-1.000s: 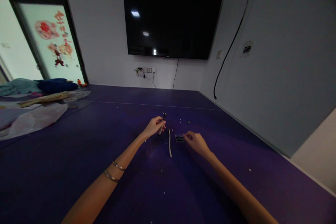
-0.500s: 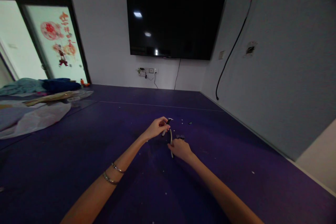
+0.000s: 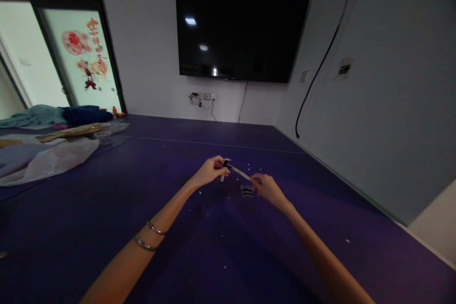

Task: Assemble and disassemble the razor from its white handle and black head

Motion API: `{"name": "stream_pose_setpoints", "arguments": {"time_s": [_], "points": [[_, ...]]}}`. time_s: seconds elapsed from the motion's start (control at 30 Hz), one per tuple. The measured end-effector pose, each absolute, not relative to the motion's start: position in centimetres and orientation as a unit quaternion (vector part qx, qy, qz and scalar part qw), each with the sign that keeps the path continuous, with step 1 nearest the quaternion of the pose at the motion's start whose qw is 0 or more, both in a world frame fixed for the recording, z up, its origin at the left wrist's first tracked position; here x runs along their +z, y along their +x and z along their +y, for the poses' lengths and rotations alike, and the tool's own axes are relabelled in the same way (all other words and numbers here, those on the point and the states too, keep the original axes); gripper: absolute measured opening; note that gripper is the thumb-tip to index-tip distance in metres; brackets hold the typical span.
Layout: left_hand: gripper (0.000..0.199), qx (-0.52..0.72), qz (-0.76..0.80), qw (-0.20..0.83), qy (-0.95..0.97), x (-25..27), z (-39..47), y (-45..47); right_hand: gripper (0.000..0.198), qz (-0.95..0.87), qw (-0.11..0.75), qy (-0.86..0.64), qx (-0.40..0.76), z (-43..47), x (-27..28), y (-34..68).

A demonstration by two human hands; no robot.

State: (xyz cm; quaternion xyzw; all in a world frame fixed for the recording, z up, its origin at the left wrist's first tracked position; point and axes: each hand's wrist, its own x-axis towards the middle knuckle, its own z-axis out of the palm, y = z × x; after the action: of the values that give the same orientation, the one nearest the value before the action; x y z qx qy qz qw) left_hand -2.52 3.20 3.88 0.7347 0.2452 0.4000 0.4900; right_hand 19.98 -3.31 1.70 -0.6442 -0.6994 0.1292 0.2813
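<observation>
My left hand [image 3: 213, 171] is closed around a small T-shaped tool [image 3: 222, 178], which has a light handle, a black neck and a shiny head; it looks like a razor, but is too small to be sure. My right hand [image 3: 266, 188] pinches one end of a thin pale stick [image 3: 241, 172]. The stick's darker far tip reaches the tool's neck; whether they touch, I cannot tell. Below and left of my right fingers lies a small clear packet [image 3: 246, 191] with dark pieces in it. A small dark piece [image 3: 260, 169] rests farther back.
Small white bits dot the purple surface [image 3: 160, 256]. Plastic sheeting [image 3: 71, 156] and folded cloths [image 3: 87, 114] lie at the left. A black cable [image 3: 322, 59] hangs along the right wall, and a television [image 3: 242, 35] is mounted ahead.
My right hand has lifted the pale stick off the surface and swung it from upright to slanting, its tip now by the tool. The clear packet is uncovered. My left hand keeps its hold.
</observation>
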Motion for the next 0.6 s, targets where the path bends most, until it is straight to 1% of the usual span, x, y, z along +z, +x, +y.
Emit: {"name": "stream_pose_setpoints", "arguments": {"time_s": [0.17, 0.27, 0.4, 0.6], "points": [[0.022, 0.398, 0.264, 0.429, 0.766, 3.9, 3.0, -2.8, 0.03, -0.691, 0.412, -0.586, 0.1, -3.6, 4.6, 23.1], [0.022, 0.384, 0.272, 0.404, 0.785, 3.7, 3.0, -2.9, 0.031, -0.683, 0.46, -0.55, 0.136, -4.4, 6.4, 23.9], [0.022, 0.365, 0.27, 0.397, 0.798, 3.4, 2.9, -2.7, 0.034, -0.669, 0.479, -0.54, 0.176, -5.8, 8.0, 23.8], [0.022, 0.355, 0.267, 0.397, 0.803, 3.6, 2.3, -2.4, 0.026, -0.695, 0.452, -0.535, 0.164, -7.4, 9.1, 22.5]]}}
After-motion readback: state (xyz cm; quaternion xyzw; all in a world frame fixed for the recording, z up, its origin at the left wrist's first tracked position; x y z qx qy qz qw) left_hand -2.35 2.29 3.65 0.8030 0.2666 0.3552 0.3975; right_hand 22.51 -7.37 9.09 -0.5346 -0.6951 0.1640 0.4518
